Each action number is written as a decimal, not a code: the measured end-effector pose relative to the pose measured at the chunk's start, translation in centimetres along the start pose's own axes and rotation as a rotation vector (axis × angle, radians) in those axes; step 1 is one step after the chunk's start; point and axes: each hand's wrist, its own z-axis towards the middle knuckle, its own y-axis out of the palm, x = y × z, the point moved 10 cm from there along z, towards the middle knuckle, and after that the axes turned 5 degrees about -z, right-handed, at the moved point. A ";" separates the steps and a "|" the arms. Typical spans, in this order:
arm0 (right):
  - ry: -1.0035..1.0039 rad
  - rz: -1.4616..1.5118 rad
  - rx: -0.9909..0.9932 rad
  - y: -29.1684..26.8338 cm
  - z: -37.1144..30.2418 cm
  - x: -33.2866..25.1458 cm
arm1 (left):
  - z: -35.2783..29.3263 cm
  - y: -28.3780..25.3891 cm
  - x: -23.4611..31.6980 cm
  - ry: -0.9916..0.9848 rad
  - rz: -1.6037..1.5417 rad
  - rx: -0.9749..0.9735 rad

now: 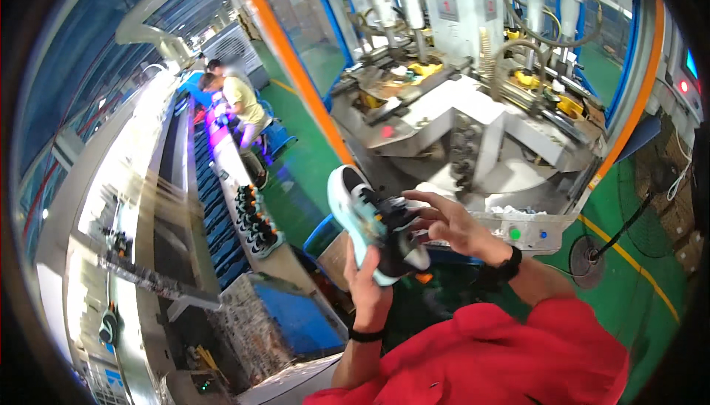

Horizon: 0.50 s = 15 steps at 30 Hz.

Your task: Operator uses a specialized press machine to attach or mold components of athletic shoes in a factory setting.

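A sneaker (356,218) with a pale mint sole and a black upper is raised in front of my body, tilted, with small orange details. My left hand (369,292) is closed around the side of its sole from below. To the right, my right hand (457,226) has its fingers spread and bent a little against or just beside the black upper; whether the fingertips touch it I cannot tell.
Several dark sneakers (255,221) stand in a row on a narrow ledge to the left. Another shoe (109,326) lies on the conveyor at far left. A large machine (484,120) stands ahead behind an orange frame (296,65). Farther off, a person (244,102) works by the line; a fan (586,259) stands right.
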 end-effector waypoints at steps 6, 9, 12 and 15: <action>-0.098 -0.166 0.877 -20.7 -11.3 0.9 | 5.0 11.8 -17.5 -0.131 0.545 -0.261; -0.075 -0.150 1.108 -28.7 -17.7 0.6 | 8.2 16.1 -25.6 -0.354 0.524 -0.410; -0.138 -0.178 1.279 -35.5 -22.7 -1.2 | 14.1 17.4 -33.9 -0.379 0.621 -0.401; -0.106 -0.259 1.439 -38.9 -26.4 -3.8 | 21.7 20.0 -40.6 -0.069 0.983 -0.530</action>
